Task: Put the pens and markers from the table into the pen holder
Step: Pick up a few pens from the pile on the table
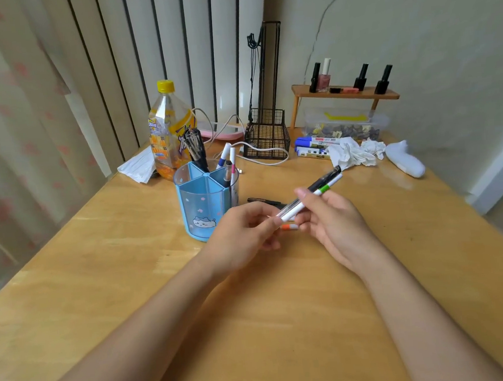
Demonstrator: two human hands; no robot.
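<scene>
A blue divided pen holder (200, 205) with a cat picture stands mid-table, with black pens (195, 148) and white markers (227, 159) upright in its back compartments. My right hand (333, 223) grips a black pen (322, 182) and a white marker with a green band (324, 188) together, raised and slanting up to the right. My left hand (244, 232) pinches the lower tips of that pair. An orange-tipped marker (288, 227) lies on the table under my hands. A black pen (264, 201) lies just behind them, right of the holder.
Behind the holder stand a yellow-capped drink bottle (165, 128) and a black wire basket (268, 135) with a white cable. At the back right are blue-capped markers (314, 145), crumpled tissues (352, 153), a white sock (404, 158), a clear box and a small wooden shelf (344, 94) of nail polish.
</scene>
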